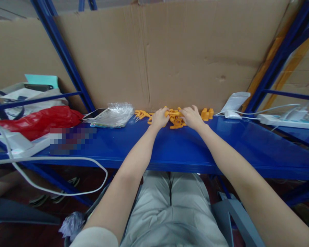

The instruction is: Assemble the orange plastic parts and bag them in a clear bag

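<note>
Both my hands are at the far side of the blue table, among a cluster of orange plastic pieces. My left hand [159,118] is closed, its fingers curled round an orange plastic piece [173,113] that spans the gap between my hands. On the other end of that piece, my right hand [192,117] is closed too, partly covering it. Just below the hands lies a loose orange part [176,126]. A branching orange piece [142,114] rests left of my left hand, and short orange cylinders [207,114] stand right of my right hand. Fine shapes are blurred.
A cardboard sheet [185,51] walls off the back of the blue table [180,151]. To the left are clear plastic packaging [115,116], a red bag [46,120] and a looping white cable [92,192]. On the right lie a white adapter [233,114] and a power strip [285,120].
</note>
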Action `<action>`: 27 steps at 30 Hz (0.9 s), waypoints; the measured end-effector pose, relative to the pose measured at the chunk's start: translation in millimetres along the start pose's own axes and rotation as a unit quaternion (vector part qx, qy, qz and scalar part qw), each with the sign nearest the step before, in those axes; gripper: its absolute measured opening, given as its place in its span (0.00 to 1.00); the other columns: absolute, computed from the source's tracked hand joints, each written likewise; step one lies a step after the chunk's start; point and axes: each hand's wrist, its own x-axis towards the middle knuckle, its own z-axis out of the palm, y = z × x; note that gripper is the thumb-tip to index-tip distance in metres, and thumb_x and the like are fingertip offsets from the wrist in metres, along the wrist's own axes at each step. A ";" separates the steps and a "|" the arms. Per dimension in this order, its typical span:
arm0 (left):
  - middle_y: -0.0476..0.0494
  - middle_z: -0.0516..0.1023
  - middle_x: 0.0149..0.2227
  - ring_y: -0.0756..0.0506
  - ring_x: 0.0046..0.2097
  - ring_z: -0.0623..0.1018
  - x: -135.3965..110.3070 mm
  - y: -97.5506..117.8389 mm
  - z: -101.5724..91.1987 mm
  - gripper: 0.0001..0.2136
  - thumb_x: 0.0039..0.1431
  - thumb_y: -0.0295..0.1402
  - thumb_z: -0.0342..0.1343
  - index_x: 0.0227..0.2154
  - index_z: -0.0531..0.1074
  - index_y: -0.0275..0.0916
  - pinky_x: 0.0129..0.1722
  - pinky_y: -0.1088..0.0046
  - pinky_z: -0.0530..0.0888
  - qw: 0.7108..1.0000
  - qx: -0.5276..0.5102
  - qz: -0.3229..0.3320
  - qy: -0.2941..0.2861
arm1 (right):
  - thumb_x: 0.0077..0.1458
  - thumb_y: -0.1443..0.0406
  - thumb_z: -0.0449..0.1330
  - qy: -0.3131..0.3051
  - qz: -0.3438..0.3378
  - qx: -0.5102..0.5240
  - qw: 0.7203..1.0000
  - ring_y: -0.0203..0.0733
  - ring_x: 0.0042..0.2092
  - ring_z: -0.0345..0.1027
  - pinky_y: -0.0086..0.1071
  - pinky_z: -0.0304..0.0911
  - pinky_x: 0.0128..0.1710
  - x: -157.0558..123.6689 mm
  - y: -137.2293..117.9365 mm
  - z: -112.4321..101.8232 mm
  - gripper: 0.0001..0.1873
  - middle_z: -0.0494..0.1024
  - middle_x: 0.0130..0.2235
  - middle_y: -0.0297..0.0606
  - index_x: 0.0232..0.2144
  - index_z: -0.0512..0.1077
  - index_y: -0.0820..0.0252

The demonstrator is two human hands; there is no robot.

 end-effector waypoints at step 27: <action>0.42 0.81 0.40 0.40 0.46 0.78 -2.4 0.7 1.0 0.11 0.56 0.32 0.57 0.43 0.74 0.43 0.42 0.69 0.71 1.000 0.008 -0.017 0.001 | 0.61 0.68 0.51 -0.040 0.016 -0.015 0.999 0.54 0.54 0.66 0.58 0.45 0.61 1.7 -4.8 4.1 0.16 0.77 0.49 0.54 0.49 0.70 0.65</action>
